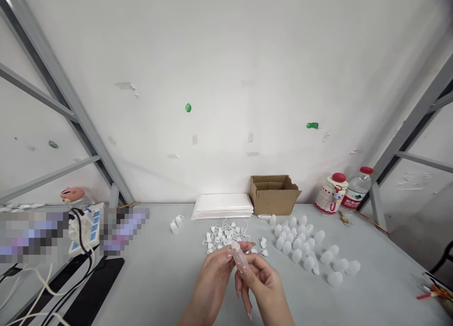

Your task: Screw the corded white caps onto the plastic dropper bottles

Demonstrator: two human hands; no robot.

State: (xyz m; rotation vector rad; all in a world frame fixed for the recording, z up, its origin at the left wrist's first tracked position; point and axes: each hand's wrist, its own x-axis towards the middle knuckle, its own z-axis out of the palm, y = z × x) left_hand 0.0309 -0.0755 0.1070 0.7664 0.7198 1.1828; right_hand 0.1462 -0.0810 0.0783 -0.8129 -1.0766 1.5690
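Observation:
In front of me a translucent plastic tube is tilted between both hands, with a small white piece at its upper end. The fingers of my left hand are closed around that upper end. My right hand pinches the lower part between thumb and fingers. Just beyond the hands lies a pile of small white plastic parts, some with thin straps. To the right, several frosted plastic tubes are scattered on the grey table.
A stack of white padded envelopes and an open cardboard box stand against the wall. White capped pieces lie left of the pile. At right are a cream jar and water bottle; at left, a power strip with cables.

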